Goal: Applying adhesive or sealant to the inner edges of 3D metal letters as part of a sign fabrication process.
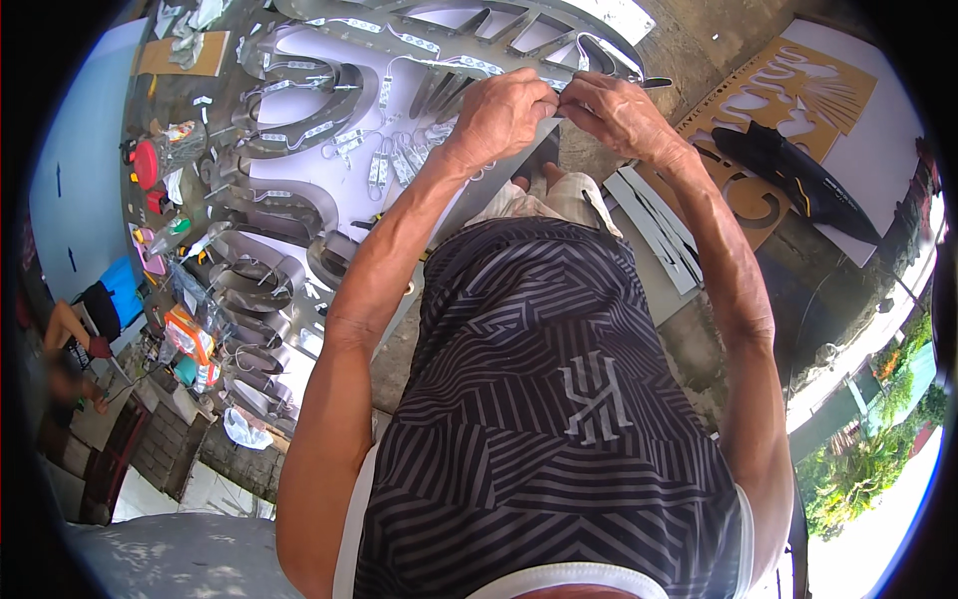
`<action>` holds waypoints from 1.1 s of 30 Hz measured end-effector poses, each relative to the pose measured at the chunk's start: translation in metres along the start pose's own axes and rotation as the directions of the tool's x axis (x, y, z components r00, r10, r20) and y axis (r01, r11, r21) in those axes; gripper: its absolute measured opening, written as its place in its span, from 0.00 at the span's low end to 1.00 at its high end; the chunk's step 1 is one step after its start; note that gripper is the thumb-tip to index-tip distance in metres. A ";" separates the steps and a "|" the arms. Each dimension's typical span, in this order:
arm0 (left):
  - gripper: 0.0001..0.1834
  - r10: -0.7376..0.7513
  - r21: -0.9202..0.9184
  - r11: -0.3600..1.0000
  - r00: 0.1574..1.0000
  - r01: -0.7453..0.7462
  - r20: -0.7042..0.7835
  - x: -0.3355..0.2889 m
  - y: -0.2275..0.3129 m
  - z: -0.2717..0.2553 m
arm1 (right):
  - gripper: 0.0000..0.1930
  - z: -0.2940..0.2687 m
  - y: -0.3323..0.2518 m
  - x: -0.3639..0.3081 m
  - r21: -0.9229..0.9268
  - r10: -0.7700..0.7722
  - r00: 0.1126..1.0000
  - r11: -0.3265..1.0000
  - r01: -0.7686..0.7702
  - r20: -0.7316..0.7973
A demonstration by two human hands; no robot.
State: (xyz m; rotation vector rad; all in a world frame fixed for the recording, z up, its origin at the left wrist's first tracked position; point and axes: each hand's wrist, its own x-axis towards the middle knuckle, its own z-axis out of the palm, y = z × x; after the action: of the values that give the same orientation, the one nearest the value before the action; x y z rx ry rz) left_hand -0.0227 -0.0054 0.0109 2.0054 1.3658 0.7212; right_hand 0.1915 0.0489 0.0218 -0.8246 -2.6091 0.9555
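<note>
My left hand (507,112) and my right hand (621,112) meet at the fingertips above the near edge of a big letter-shaped sign. Both are closed in a pinch; what lies between the fingers is too small and hidden to make out. A string of white LED modules (467,64) on wire runs along the sign up to my left hand and passes behind it. Beyond the fingers another LED module (584,58) shows. The sign has grey metal side walls (371,100) and a pale inner face (351,190). Loose LED modules (401,160) lie on it, left of my left hand.
On the right lie a brown cut-out sheet (813,85), a black pointed bag-like thing (788,180) and grey strips (654,225). Left are a red round thing (146,163), an orange packet (188,334) and a plastic bag (245,429). Another person (75,369) sits at far left.
</note>
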 end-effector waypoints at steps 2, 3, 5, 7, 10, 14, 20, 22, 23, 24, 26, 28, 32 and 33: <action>0.06 -0.009 -0.043 0.999 0.999 0.011 0.033 0.001 -0.002 -0.002 | 0.08 0.002 -0.002 -0.001 -0.042 -0.042 0.999 0.998 0.041 -0.016; 0.06 -0.016 -0.087 0.996 0.998 0.021 0.067 0.003 -0.002 -0.003 | 0.09 0.002 -0.002 -0.002 -0.085 -0.084 0.996 0.993 0.081 -0.031; 0.07 -0.013 -0.106 0.994 0.997 0.021 0.079 0.007 -0.002 -0.004 | 0.09 0.003 -0.002 -0.003 -0.119 -0.098 0.994 0.989 0.092 -0.045; 0.08 -0.008 -0.125 0.992 0.996 0.020 0.093 0.010 -0.001 -0.007 | 0.09 0.003 -0.002 -0.004 -0.153 -0.112 0.992 0.983 0.101 -0.060; 0.09 -0.053 -0.169 0.983 0.991 0.074 0.126 0.012 -0.003 -0.008 | 0.08 -0.003 -0.001 -0.004 -0.144 -0.099 0.993 0.986 0.090 -0.061; 0.09 -0.081 -0.257 0.960 0.988 0.114 0.135 0.014 -0.004 -0.009 | 0.09 -0.010 0.000 -0.006 -0.025 0.019 0.999 0.999 -0.020 -0.047; 0.09 -0.111 -0.270 0.948 0.970 0.168 0.214 0.017 -0.003 -0.016 | 0.11 -0.013 -0.001 -0.011 0.248 0.105 0.994 0.964 -0.092 -0.038; 0.10 -0.143 -0.294 0.931 0.955 0.219 0.258 0.016 -0.004 -0.019 | 0.13 -0.014 -0.005 -0.013 0.249 0.095 0.995 0.965 -0.083 -0.037; 0.10 -0.168 -0.320 0.912 0.946 0.256 0.277 0.017 -0.004 -0.019 | 0.13 -0.013 -0.007 -0.016 0.250 0.096 0.995 0.965 -0.084 -0.038; 0.11 -0.193 -0.345 0.892 0.935 0.293 0.297 0.017 -0.005 -0.020 | 0.15 -0.010 -0.010 -0.018 0.237 0.122 0.991 0.965 -0.108 -0.047; 0.11 -0.207 -0.342 0.884 0.923 0.318 0.323 0.018 -0.004 -0.021 | 0.17 -0.003 -0.010 -0.020 0.226 0.149 0.987 0.965 -0.132 -0.057; 0.11 -0.221 -0.339 0.876 0.910 0.343 0.350 0.020 -0.004 -0.022 | 0.22 0.006 -0.010 -0.022 0.089 0.076 0.984 0.994 -0.062 -0.162; 0.11 -0.274 -0.359 0.835 0.880 0.418 0.387 0.017 -0.008 -0.021 | 0.19 0.016 -0.012 -0.024 0.100 0.092 0.964 0.993 -0.069 -0.248; 0.12 -0.272 -0.387 0.822 0.886 0.417 0.376 0.016 -0.008 -0.021 | 0.19 0.017 -0.012 -0.024 0.102 0.094 0.964 0.992 -0.070 -0.250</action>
State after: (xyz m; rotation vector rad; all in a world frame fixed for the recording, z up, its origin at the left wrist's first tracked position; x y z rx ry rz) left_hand -0.0373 0.0159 0.0204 1.3708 1.1932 0.4793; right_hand 0.1990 0.0186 0.0162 -0.9686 -2.3116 0.9162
